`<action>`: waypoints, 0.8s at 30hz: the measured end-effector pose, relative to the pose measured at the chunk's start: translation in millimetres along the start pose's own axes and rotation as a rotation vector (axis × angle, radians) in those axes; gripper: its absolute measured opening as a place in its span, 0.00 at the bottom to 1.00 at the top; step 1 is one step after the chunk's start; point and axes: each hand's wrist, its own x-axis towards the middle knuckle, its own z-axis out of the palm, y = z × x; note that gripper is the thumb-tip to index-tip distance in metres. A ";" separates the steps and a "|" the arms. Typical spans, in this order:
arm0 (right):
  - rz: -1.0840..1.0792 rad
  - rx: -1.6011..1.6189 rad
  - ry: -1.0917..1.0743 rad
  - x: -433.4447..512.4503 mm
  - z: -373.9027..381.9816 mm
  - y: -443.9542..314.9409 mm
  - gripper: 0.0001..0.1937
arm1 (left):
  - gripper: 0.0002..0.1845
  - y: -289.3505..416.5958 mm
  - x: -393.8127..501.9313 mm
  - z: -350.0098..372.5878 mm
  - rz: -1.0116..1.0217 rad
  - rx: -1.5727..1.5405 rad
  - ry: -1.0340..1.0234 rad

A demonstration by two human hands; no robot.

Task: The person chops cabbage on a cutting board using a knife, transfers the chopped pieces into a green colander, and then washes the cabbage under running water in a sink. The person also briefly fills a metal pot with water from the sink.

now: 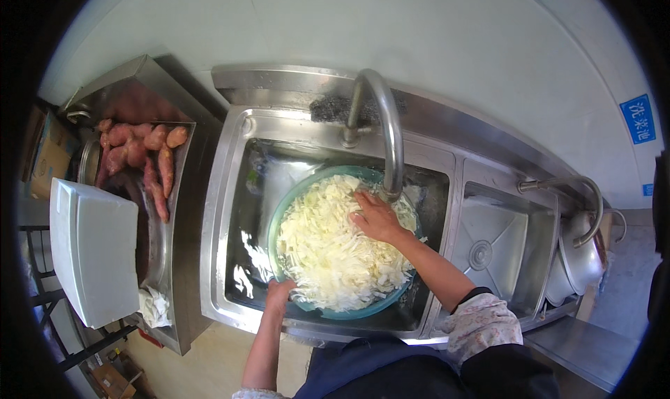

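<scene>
A green plastic basin (274,226) full of shredded pale cabbage (335,242) sits in the large left bowl of a stainless steel sink (220,242). At its near left edge, my left hand (280,293) grips the rim. My right hand (378,217) lies palm down on the shreds at the far right part of the basin, fingers spread and holding nothing. The curved metal faucet (393,137) ends just above that hand. Water surrounds the basin in the bowl. Whether water runs from the spout is hard to make out.
To the right is a second sink bowl (497,231) with its own faucet (565,182); metal pots (581,252) stand beyond. On the left, a metal counter holds sweet potatoes (136,148), a white foam box (99,252) and a crumpled white cloth or bag (154,307).
</scene>
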 end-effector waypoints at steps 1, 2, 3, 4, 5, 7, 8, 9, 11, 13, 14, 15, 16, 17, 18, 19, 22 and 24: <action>0.114 0.007 -0.194 0.9 0.4 -3.7 0.30 | 0.19 -0.6 -0.3 -0.9 -0.024 0.040 -0.007; 0.086 0.003 -0.063 -0.7 1.4 -6.9 0.31 | 0.20 -0.8 0.4 -1.6 -0.047 0.092 0.028; -0.048 -0.018 -0.044 -3.2 4.7 -11.1 0.31 | 0.20 -1.8 1.1 -2.7 -0.030 0.041 -0.029; -0.139 -0.082 0.007 -6.1 7.4 -14.3 0.30 | 0.21 -2.6 2.4 -3.2 -0.016 0.005 -0.044; -0.218 -0.146 0.014 -9.1 11.5 -18.3 0.30 | 0.21 -4.2 3.6 -4.4 -0.001 -0.029 -0.059; -0.222 -0.092 0.030 -11.7 14.8 -21.4 0.30 | 0.22 -7.4 7.2 -6.1 -0.035 -0.008 -0.027; -0.194 -0.068 -0.009 -12.4 16.4 -23.3 0.30 | 0.22 -9.3 9.7 -6.7 -0.035 0.000 -0.031; -0.170 -0.025 -0.011 -12.4 17.4 -24.9 0.30 | 0.23 -11.0 11.8 -8.9 -0.052 0.026 -0.017; -0.208 -0.126 -0.013 -13.4 21.0 -29.7 0.30 | 0.24 -15.4 16.2 -11.4 -0.041 0.050 -0.040; -0.289 -0.136 0.065 -15.4 25.2 -35.4 0.29 | 0.24 -20.3 19.9 -10.7 -0.029 0.023 -0.033; -0.318 -0.115 0.075 -16.2 26.8 -37.6 0.28 | 0.24 -21.9 20.7 -10.8 -0.051 0.007 -0.057; -0.323 -0.110 0.054 -19.2 27.6 -38.3 0.28 | 0.23 -22.5 21.5 -10.8 -0.066 -0.008 -0.082; -0.340 -0.049 0.106 -22.2 26.0 -36.4 0.25 | 0.23 -22.5 21.8 -10.3 -0.076 -0.025 -0.104; -0.396 0.003 0.208 -25.7 24.9 -33.4 0.24 | 0.22 -21.7 21.2 -11.3 -0.080 -0.038 -0.106; -0.403 0.046 0.252 -32.4 20.6 -25.4 0.23 | 0.18 -20.8 20.6 -10.0 -0.099 0.007 -0.049; -0.443 0.065 0.330 -37.7 15.2 -14.3 0.22 | 0.18 -19.2 20.2 -10.3 -0.065 -0.013 -0.058; -0.265 0.264 0.715 -55.5 0.8 32.2 0.19 | 0.21 -16.6 18.0 -10.3 -0.054 -0.043 -0.138; -0.038 -0.043 0.815 -62.7 -0.2 64.7 0.16 | 0.24 -15.0 17.5 -9.4 -0.068 -0.029 -0.090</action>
